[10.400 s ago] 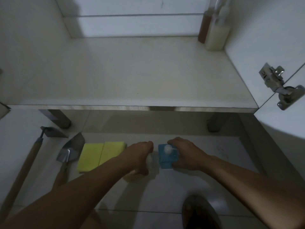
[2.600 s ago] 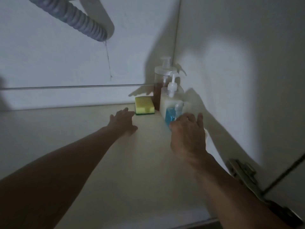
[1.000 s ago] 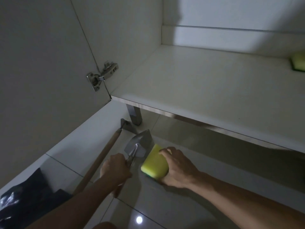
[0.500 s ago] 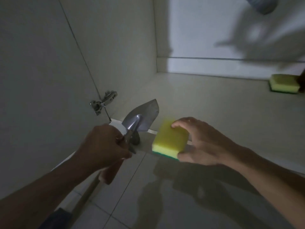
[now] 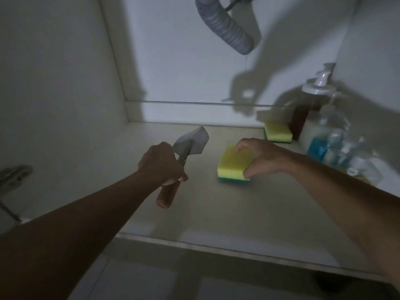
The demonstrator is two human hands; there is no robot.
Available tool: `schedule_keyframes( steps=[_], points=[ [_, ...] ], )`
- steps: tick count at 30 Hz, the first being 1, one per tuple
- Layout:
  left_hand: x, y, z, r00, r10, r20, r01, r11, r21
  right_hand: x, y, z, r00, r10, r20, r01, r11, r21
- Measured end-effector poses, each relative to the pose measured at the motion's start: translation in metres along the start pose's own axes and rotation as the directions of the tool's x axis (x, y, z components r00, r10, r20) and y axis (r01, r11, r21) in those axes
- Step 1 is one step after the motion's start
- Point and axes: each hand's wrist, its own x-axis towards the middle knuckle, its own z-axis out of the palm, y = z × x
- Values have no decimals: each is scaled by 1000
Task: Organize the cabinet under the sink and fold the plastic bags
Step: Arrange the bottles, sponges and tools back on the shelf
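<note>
Left hand (image 5: 161,164) wrapped tight round a small trowel (image 5: 184,156), blade pointing far, held above the cabinet floor (image 5: 216,208). Right hand (image 5: 263,158) gripping a yellow sponge (image 5: 234,165), thumb on the near edge, fingers over the far side. Second sponge (image 5: 278,131) far right, just beside pump bottles (image 5: 320,118) crowding the right wall. Grey drain hose (image 5: 225,24) hanging overhead.

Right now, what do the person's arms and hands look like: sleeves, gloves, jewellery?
Both forearms are bare, with no sleeves in view. The left hand and right hand wear no gloves; no watch, bracelet or ring is visible. The light is dim, so fine detail is unclear.
</note>
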Motion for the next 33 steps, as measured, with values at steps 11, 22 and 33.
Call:
schedule_keyframes(
  steps=[11,22,33],
  points=[
    [88,94,66,994,111,17,-112,993,34,76,60,-12,966,202,-162,-241,930,-279],
    [124,127,91,988,119,-98,-114,992,58,114,85,10,921,64,-384,-203,921,-333],
    [113,130,97,985,121,-120,-119,993,26,141,99,17,882,12,-472,-178,935,-307]
  ],
)
